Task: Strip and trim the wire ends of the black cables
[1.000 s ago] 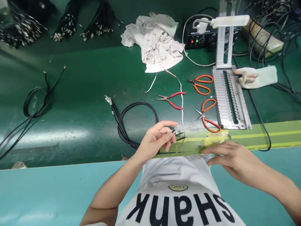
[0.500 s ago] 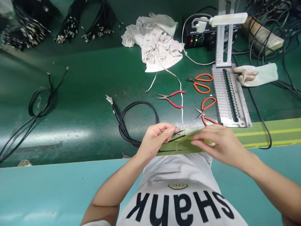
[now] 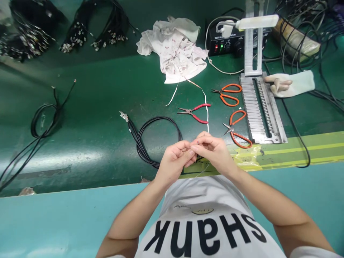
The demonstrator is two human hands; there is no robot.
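Black cables (image 3: 140,148) lie coiled just left of 2 hands (image 3: 173,159).

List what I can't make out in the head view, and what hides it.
1) Head view: most of the black cable ends, hidden by the left hand and right hand.
2) Head view: the upper end of the metal fixture, cut off by the top edge.
3) Head view: the full label on the black box, too small and partly behind a white block.

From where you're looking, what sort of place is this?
Probably a cable-assembly workbench, perhaps in a factory: bundles of black cables with metal ends, red-handled pliers and a slotted metal fixture show it.
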